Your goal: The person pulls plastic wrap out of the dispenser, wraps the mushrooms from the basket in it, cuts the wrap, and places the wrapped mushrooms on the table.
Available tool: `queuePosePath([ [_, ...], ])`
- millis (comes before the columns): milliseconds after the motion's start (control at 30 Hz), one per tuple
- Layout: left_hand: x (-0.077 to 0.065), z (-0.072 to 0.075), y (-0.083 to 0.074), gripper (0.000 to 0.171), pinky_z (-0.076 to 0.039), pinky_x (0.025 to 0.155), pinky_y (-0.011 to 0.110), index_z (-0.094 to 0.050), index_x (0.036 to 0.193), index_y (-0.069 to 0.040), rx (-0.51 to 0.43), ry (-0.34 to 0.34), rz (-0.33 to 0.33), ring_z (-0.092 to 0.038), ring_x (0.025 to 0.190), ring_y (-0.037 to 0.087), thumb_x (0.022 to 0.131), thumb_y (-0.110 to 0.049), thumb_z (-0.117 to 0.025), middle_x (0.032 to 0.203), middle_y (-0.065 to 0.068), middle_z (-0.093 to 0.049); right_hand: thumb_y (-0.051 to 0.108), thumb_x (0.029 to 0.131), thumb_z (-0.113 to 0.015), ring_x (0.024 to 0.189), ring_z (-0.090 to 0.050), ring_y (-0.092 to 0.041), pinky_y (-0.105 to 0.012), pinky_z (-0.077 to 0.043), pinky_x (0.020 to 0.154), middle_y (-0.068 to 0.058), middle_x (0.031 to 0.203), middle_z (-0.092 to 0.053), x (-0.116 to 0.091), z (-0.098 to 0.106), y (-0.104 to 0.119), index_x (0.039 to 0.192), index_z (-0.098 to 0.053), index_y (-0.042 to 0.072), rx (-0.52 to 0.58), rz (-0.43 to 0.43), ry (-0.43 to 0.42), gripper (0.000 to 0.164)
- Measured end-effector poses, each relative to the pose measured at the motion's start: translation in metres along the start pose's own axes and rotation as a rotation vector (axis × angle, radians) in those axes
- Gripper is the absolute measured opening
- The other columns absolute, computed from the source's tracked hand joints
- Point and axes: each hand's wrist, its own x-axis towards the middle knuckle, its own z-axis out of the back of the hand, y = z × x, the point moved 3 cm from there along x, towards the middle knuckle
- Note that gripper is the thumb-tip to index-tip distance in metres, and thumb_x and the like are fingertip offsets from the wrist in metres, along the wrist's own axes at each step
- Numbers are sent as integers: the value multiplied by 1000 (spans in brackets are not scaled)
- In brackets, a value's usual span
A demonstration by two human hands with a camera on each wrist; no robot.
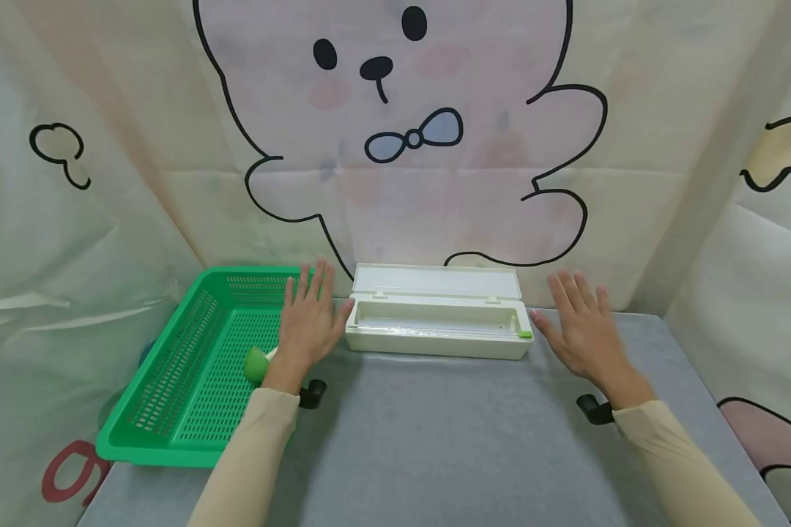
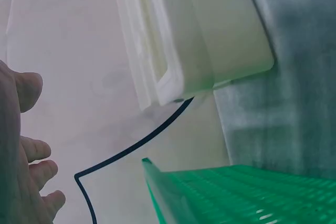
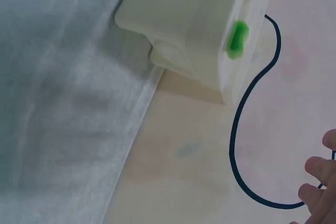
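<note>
A long white box [image 1: 438, 345], which looks like a cling film dispenser, stands at the back of the table with its hinged lid [image 1: 437, 280] raised. A small green slider [image 1: 525, 334] sits at its front right corner, and something clear and shiny runs along the front rim. My left hand [image 1: 310, 322] hovers at the box's left end, fingers straight, over the edge of a green basket [image 1: 165, 462]. Off the right end, my right hand [image 1: 585, 329] is held with fingers spread and nothing in it. In both wrist views the fingertips are apart from the box.
Inside the basket lies a green rounded thing [image 1: 255, 365] with a whitish part, partly hidden by my left wrist. Grey cloth covers the table [image 1: 448, 439]. A curtain [image 1: 395, 205] printed with a cartoon animal hangs right behind the box.
</note>
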Motion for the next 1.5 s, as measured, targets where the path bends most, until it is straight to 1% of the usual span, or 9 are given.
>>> queuePosePath([
  [233,-8,-10,-10,73,-12,122,57,-21,161,-1,-4,14,-44,-10,154,36,108,-46,-42,167,16,-19,45,105,-52,149,-19,-47,-63,-5,120,-29,159,-29,-5,-10,12,156,-30,-4,40,65,-17,74],
  [367,-12,-15,-18,70,-18,121,57,-26,159,1,5,4,-91,-20,152,38,107,-43,-46,164,19,-27,39,102,-60,142,-32,-47,-64,-16,117,-27,151,-41,-6,-15,17,149,-43,-3,70,107,-74,65],
  [533,-14,-20,-24,63,-27,118,55,-38,153,1,7,-14,-140,-34,145,40,107,-39,-51,155,21,-41,29,98,-68,128,-46,-46,-64,-35,105,-25,136,-54,-8,-19,22,137,-55,-4,73,138,-137,53],
  [667,-15,-21,-29,53,-39,111,51,-52,143,1,28,-32,-181,-49,134,38,104,-35,-57,142,20,-54,24,93,-73,117,-54,-45,-64,-44,93,-24,123,-61,-10,-20,24,128,-62,-4,67,155,-172,46],
  [833,-15,-25,-33,40,-51,95,48,-63,130,-1,36,-51,-213,-60,116,35,101,-28,-65,124,17,-64,19,88,-77,105,-58,-44,-61,-47,84,-22,109,-65,-10,-21,28,117,-67,-3,59,174,-200,38],
  [1033,-14,-30,-36,22,-55,78,45,-71,112,-3,-19,-81,-230,-65,94,31,95,-18,-72,103,13,-69,14,84,-80,93,-60,-40,-56,-49,77,-16,96,-65,-8,-23,30,102,-70,-2,68,188,-213,26],
  [1267,-11,-33,-36,10,-55,73,43,-74,99,-5,-64,-79,-228,-65,82,28,92,-13,-74,91,9,-68,9,82,-80,83,-59,-32,-49,-48,69,-10,87,-63,-6,-24,30,93,-70,1,81,182,-207,17],
  [1400,-7,-34,-36,11,-55,73,43,-75,99,-5,-91,-47,-217,-65,82,28,91,-13,-74,91,9,-68,8,81,-82,86,-59,-34,-50,-48,70,-11,90,-64,-4,-25,28,96,-71,0,97,161,-181,20],
  [1500,-2,-36,-36,13,-54,73,43,-75,101,-5,-106,-12,-207,-64,84,27,91,-13,-75,93,9,-69,8,81,-84,89,-59,-35,-51,-49,72,-14,95,-64,-1,-27,25,101,-72,-1,126,129,-125,25],
])
